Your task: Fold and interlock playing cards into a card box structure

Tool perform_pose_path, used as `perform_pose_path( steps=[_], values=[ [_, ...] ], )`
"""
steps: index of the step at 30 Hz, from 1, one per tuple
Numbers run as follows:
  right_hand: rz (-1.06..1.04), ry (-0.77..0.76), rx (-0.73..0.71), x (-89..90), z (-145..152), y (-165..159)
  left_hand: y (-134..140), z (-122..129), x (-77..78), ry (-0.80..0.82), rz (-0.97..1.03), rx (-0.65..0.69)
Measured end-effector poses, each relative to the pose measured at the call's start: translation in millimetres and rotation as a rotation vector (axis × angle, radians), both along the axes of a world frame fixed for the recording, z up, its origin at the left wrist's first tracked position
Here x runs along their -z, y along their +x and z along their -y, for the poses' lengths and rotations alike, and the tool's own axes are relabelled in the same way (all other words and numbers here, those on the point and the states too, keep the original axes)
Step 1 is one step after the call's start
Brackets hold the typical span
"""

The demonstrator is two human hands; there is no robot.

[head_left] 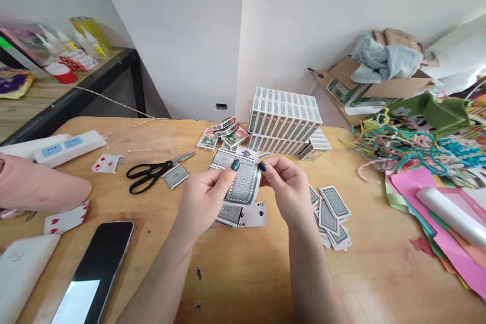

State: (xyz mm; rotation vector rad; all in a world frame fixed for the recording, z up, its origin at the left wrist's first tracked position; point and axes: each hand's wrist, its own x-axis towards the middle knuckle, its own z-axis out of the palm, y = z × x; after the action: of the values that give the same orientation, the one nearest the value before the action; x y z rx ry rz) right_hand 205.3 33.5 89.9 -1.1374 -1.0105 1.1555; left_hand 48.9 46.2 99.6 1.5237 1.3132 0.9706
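Between my two hands is a playing card (245,182) with a grey patterned back, bent into a curve. My left hand (212,190) pinches its left side with the thumb on top. At its upper right edge, the thumb and fingers of my right hand (284,179) close on the card. Below it on the table lie more playing cards (255,215), some face up with spades, partly hidden by my hands. Loose face-down cards (333,210) are spread to the right of my right wrist. Black-handled scissors (157,171) rest left of my left hand, beside a cut card piece (175,176).
Behind my hands stands a stack of card boxes (283,119), with several loose boxes (224,134) beside it. A phone (94,273), a pink bottle (41,185) and a power strip (72,148) lie left. Coloured paper (436,212) and tangled cords (410,136) are at right.
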Motion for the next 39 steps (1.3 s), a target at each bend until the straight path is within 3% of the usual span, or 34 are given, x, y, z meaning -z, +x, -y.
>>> perform_pose_path(
  steps=[5,11,14,20,25,30,33,36,39],
  values=[
    [0.153,0.054,0.143,-0.1,1.7,-1.6,0.6,0.6,0.8,-0.013,-0.014,0.017],
    [0.176,-0.032,-0.101,-3.5,6.5,-2.0,2.9,-0.7,3.9,0.054,0.023,-0.178],
    [0.130,-0.021,-0.101,-2.5,5.4,-2.3,1.7,-3.3,5.9,0.054,0.105,-0.204],
    [0.044,0.064,0.061,3.5,-1.8,4.7,-2.2,-5.4,7.6,-0.070,0.255,-0.063],
    [0.337,0.226,0.166,3.8,-0.9,6.6,2.8,-2.0,7.2,0.004,0.001,0.005],
    [0.523,0.259,0.164,2.7,3.8,-1.8,6.2,2.0,4.6,0.235,-0.185,0.059],
    [0.522,0.218,0.177,2.6,4.5,-1.8,2.2,1.8,2.2,0.175,-0.107,0.183],
    [0.523,0.212,0.095,0.6,4.5,0.6,-1.6,0.1,1.1,0.064,0.018,0.310],
    [0.555,0.209,0.030,-2.0,4.9,-1.0,-0.7,-1.3,2.2,0.107,-0.066,0.313]
  ],
)
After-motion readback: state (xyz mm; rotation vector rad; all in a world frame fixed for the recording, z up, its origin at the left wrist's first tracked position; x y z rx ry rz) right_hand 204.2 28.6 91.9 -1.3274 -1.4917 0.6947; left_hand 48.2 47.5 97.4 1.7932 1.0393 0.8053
